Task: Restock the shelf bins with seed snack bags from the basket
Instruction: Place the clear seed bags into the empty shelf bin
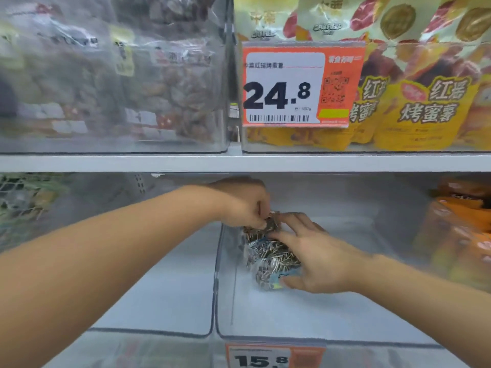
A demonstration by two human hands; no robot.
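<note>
Both hands are inside a clear bin [223, 309] on the lower shelf, settling a small cluster of seed snack bags [268, 251] against its left wall. The left hand [243, 205] reaches over the divider and pinches the top edge of the rear bag between thumb and curled fingers, probably to pull it upright and tight to the wall. The right hand [316, 258] lies over the front bags with fingers spread and fairly straight, thumb at the lowest bag, pressing rather than clasping, likely to keep the stack from sliding. The bags take up only the left rear part of the bin, so open floor remains to the front and right for more. Overhead, the upper shelf edge [244, 162] hangs close above the left wrist, so lifting room looks tight; withdrawal is easiest toward the bin's low front lip. Orange packets [457, 235] fill the neighbouring bin on the right. The basket is not in view.
</note>
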